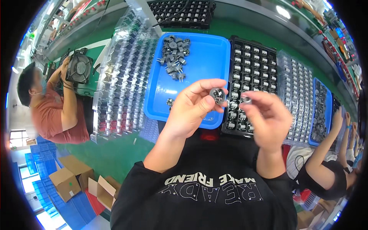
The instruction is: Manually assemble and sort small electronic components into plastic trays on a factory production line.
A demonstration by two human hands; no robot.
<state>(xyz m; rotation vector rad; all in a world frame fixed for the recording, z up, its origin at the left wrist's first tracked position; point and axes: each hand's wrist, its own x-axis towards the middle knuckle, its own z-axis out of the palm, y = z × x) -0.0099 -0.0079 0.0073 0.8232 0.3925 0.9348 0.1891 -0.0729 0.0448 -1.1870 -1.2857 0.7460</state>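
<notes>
My left hand (189, 109) is raised over the near right edge of the blue tray (209, 69). Its thumb and fingers close round a round grey plastic cap (217, 96) with metal parts showing inside. Just to the right, my right hand (271, 120) pinches a small silvery metal piece (246, 100) between thumb and fingertips, slightly blurred and a short gap from the cap. More grey caps with metal pins (176, 57) lie heaped in the tray's far left part. Under the right hand stands a black tray of metal cylinders (255, 63) in rows.
Clear plastic trays of silvery parts (128, 76) (297, 88) flank the work area. Another black tray (184, 13) sits at the back. On the left, a person (57, 103) handles a black fan (79, 68); other people work at right. Cardboard boxes (71, 176) stand lower left.
</notes>
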